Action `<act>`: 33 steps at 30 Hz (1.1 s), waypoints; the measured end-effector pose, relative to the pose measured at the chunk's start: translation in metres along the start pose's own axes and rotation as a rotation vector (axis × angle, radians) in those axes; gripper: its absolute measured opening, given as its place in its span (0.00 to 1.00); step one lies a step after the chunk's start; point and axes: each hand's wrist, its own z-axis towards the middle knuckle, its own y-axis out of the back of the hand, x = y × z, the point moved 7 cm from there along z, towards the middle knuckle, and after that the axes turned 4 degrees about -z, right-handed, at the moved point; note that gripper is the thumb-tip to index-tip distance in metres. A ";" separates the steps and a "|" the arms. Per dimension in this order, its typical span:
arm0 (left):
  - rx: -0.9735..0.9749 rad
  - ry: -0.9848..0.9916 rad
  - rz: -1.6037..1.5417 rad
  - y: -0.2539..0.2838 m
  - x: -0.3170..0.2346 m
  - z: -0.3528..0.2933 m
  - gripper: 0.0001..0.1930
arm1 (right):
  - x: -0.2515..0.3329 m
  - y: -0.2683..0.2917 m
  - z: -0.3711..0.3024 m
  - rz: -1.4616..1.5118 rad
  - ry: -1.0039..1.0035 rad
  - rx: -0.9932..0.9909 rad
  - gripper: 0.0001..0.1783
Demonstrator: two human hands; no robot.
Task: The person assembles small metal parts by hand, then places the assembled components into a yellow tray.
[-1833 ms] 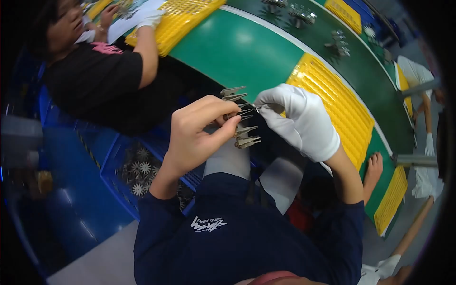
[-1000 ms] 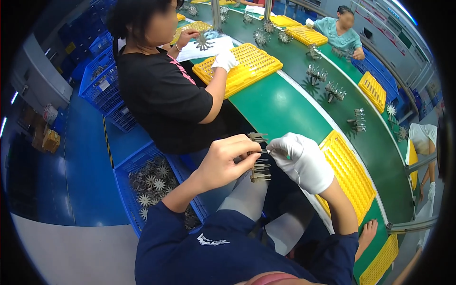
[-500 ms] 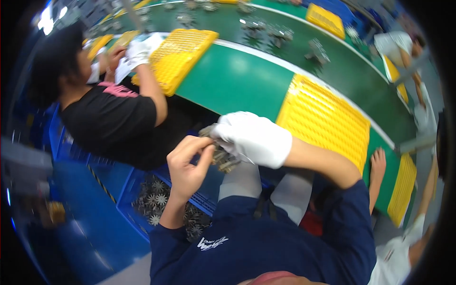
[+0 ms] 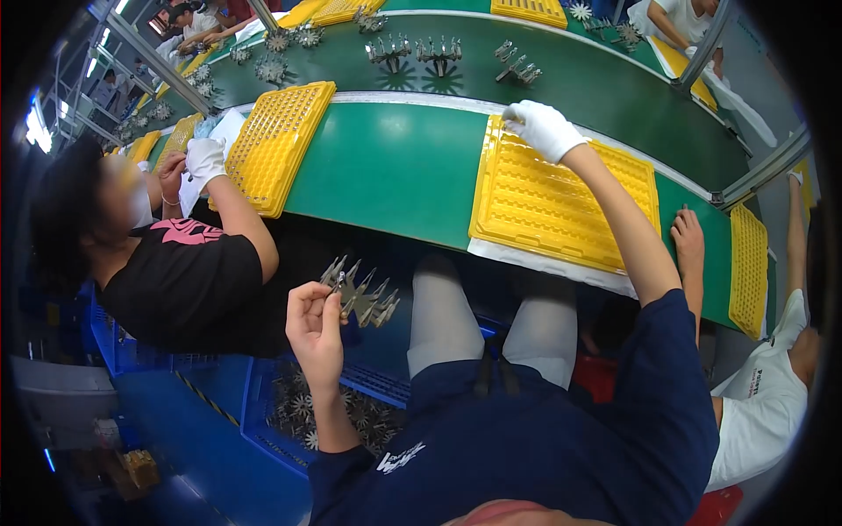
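My bare left hand (image 4: 317,329) pinches a star-shaped metal fixture (image 4: 364,302) with several pointed clips around its rim. It is held off the table edge, over the floor side. My right hand (image 4: 541,130), in a white glove, is at the far left corner of a yellow ridged tray (image 4: 570,206). Its fingers are curled together, and anything between them is too small to make out. The tray lies on the green tabletop with a white sheet (image 4: 553,266) sticking out under its near edge.
Behind the tray runs a green conveyor (image 4: 570,101) carrying several clip fixtures (image 4: 438,54). A blue crate (image 4: 263,412) of star-shaped metal parts (image 4: 303,405) stands low at left. A co-worker in black (image 4: 189,280) sits left beside another yellow tray (image 4: 276,145); a bare hand (image 4: 688,235) rests at right.
My right hand has left the fixture and moved away to the yellow tray's far corner. The fixture stays in my left hand, now lower and in plain sight.
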 end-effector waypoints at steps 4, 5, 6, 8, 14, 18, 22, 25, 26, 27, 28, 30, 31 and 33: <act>-0.023 0.027 0.078 0.008 0.002 0.000 0.03 | -0.021 -0.018 0.008 0.006 0.134 0.026 0.08; -0.003 0.017 0.080 0.009 0.005 0.000 0.03 | -0.026 -0.025 0.013 0.039 0.222 -0.016 0.07; 0.002 0.009 0.092 0.011 0.005 -0.002 0.03 | -0.018 -0.029 0.016 0.039 0.300 -0.033 0.07; -0.007 0.003 0.085 0.009 0.004 -0.002 0.02 | -0.016 -0.032 0.018 0.009 0.340 -0.058 0.07; 0.017 0.070 0.096 0.003 0.006 -0.004 0.02 | -0.001 -0.038 0.030 -0.259 0.535 -0.079 0.03; -0.001 0.050 0.133 -0.005 0.006 0.005 0.01 | -0.007 -0.026 0.026 -0.206 0.634 -0.054 0.04; -0.025 0.018 0.128 0.003 0.013 0.003 0.02 | -0.016 -0.032 0.025 -0.035 0.624 -0.097 0.06; 0.020 0.020 0.191 -0.001 0.018 0.003 0.02 | -0.012 -0.033 0.024 -0.073 0.628 -0.120 0.04; 0.015 0.023 0.201 -0.002 0.019 0.002 0.02 | -0.007 -0.028 0.022 -0.084 0.675 -0.143 0.04; 0.008 0.027 0.208 -0.002 0.021 0.002 0.02 | -0.006 -0.032 0.028 -0.160 0.640 -0.059 0.04; -0.005 0.019 0.206 -0.002 0.021 0.002 0.02 | -0.006 -0.036 0.032 -0.236 0.603 0.024 0.05; -0.018 0.050 0.204 -0.002 0.024 0.000 0.03 | 0.005 -0.029 0.032 -0.206 0.622 0.025 0.07; -0.028 0.045 0.206 -0.003 0.024 0.000 0.03 | 0.012 -0.021 0.029 -0.156 0.650 -0.024 0.08; -0.035 0.062 0.187 -0.006 0.026 0.002 0.04 | 0.017 -0.016 0.029 -0.085 0.695 -0.042 0.11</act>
